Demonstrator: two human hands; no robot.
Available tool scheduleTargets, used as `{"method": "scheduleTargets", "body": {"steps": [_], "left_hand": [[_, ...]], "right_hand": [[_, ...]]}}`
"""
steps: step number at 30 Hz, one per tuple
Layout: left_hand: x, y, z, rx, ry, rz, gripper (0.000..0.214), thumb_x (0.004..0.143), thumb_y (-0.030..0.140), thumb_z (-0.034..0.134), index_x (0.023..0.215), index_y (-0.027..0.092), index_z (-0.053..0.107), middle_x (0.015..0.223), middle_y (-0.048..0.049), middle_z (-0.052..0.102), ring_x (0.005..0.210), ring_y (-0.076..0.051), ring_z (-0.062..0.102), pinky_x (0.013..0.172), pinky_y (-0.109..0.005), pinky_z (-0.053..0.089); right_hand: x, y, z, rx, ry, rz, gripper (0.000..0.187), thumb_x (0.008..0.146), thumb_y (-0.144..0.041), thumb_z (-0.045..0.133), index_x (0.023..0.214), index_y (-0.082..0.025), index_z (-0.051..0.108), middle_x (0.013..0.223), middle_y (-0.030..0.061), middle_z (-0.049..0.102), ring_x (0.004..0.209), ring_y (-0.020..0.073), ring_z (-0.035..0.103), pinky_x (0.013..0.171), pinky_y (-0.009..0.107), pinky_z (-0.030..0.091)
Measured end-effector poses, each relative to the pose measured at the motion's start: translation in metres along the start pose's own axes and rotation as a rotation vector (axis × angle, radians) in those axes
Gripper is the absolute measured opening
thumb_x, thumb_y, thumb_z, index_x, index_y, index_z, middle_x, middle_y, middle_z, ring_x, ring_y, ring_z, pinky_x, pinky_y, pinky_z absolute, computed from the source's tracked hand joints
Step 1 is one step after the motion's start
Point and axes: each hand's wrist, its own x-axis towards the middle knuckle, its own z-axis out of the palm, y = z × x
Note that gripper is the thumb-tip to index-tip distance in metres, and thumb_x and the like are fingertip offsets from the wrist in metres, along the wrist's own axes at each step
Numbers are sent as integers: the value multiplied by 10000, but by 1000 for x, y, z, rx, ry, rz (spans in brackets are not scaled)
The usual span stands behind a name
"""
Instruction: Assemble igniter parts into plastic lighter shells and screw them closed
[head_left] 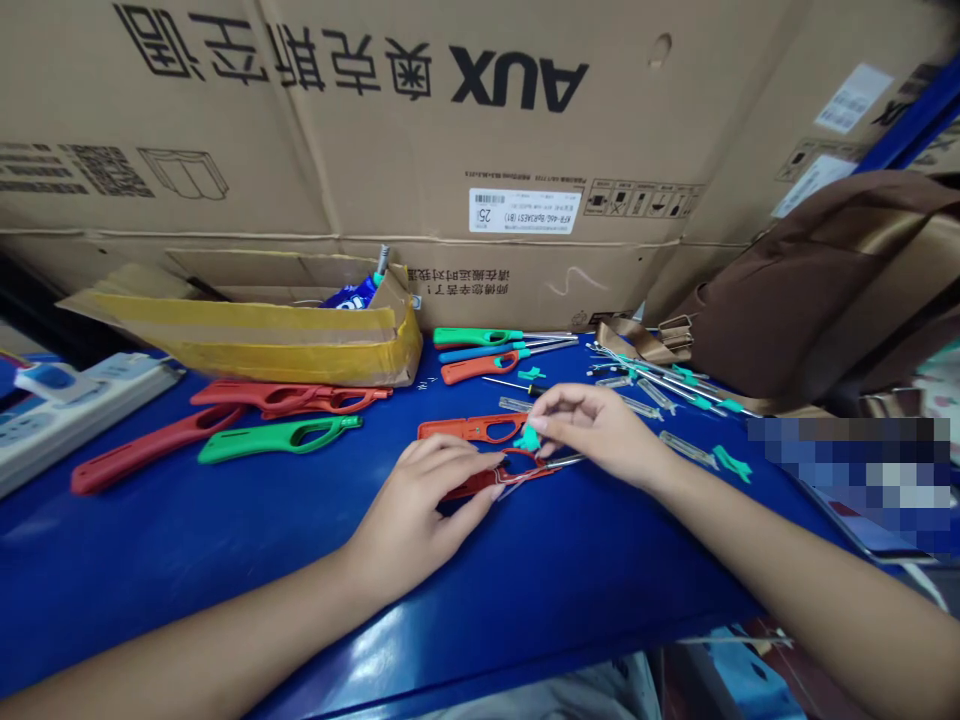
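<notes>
My left hand (420, 510) is closed over the opened orange lighter shell (469, 488), steadying it on the table. A metal tube (564, 462) sticks out of that shell to the right. Between thumb and fingertips, my right hand (600, 425) pinches a small teal plastic piece (528, 438), apparently a lighter trigger, just above the shell. Behind it lies another orange shell half (472, 428). Clear plastic tubes (686, 448) and a loose teal trigger (732, 463) are scattered to the right. A screwdriver (529, 388) rests behind my right hand.
Assembled lighters (480, 338) and metal rods with teal parts (667, 375) lie at the back. Red and green shells (277, 440) are at left, before a yellow-taped carton (292, 340). A power strip (82, 410), brown bag (810, 290) and large cardboard box (360, 150) border the table.
</notes>
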Motion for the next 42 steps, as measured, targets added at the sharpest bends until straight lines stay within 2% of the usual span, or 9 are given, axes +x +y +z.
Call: {"method": "scheduleTargets", "body": {"steps": [5, 11, 13, 15, 18, 20, 29, 36, 42], "left_hand": [[2, 1, -2, 3, -1, 6, 144, 887, 304, 771, 1007, 240, 724, 973, 8, 764, 945, -190, 650, 885, -351, 445], [2, 2, -3, 8, 12, -21, 63, 958, 239, 672, 910, 214, 704, 890, -1, 738, 887, -182, 636, 828, -344, 425], [2, 2, -2, 18, 8, -41, 89, 967, 253, 659, 902, 212, 704, 874, -1, 734, 874, -181, 631, 822, -346, 425], [3, 1, -3, 35, -4, -52, 110, 972, 275, 655, 894, 218, 707, 870, 4, 733, 868, -179, 630, 834, -353, 428], [5, -2, -4, 100, -36, -68, 93, 964, 310, 663, 966, 233, 715, 967, -8, 740, 935, -199, 633, 872, -375, 440], [6, -3, -6, 144, -52, -76, 147, 940, 323, 686, 1054, 232, 707, 1061, -32, 730, 997, -222, 620, 886, -389, 455], [5, -4, -10, 215, -214, -60, 208, 924, 283, 673, 1128, 244, 684, 1111, -26, 746, 1021, -245, 618, 901, -423, 464], [4, -6, -10, 195, -233, -71, 211, 931, 263, 673, 1141, 245, 674, 1108, -34, 727, 1032, -243, 624, 910, -420, 476], [2, -3, -8, 158, -239, -80, 231, 949, 253, 650, 1177, 227, 670, 1084, -59, 689, 1017, -241, 630, 892, -423, 491]], "right_hand": [[-10, 5, 28, 76, -123, 149, 387, 806, -492, 786, 958, -169, 636, 772, 19, 733, 741, 161, 760, 683, 267, 628], [-19, 2, 29, -21, -199, 148, 301, 859, -418, 740, 973, -149, 664, 774, 49, 764, 754, 168, 768, 716, 267, 622], [-21, 0, 26, -173, -195, 51, 258, 884, -390, 718, 964, -147, 686, 691, 31, 739, 632, 154, 733, 623, 253, 596], [-23, -1, 21, -421, -189, -157, 196, 938, -337, 663, 916, -149, 713, 650, 20, 711, 566, 136, 680, 575, 245, 547], [-21, -2, 11, -752, -158, -477, 168, 981, -219, 602, 885, -155, 724, 795, 50, 746, 722, 149, 689, 694, 261, 522], [-19, -2, 3, -867, -141, -540, 137, 978, -183, 600, 905, -155, 713, 891, 60, 754, 825, 165, 688, 757, 270, 510], [-17, -3, -6, -1135, -305, -440, 204, 1024, -246, 511, 964, -169, 690, 945, 61, 687, 873, 197, 649, 760, 311, 484], [-16, -5, -7, -1227, -315, -450, 205, 981, -121, 483, 962, -167, 682, 959, 65, 671, 817, 183, 629, 675, 285, 440], [-20, -4, -6, -1333, -389, -424, 231, 940, -56, 489, 978, -162, 691, 984, 78, 677, 886, 212, 640, 717, 307, 461]]}}
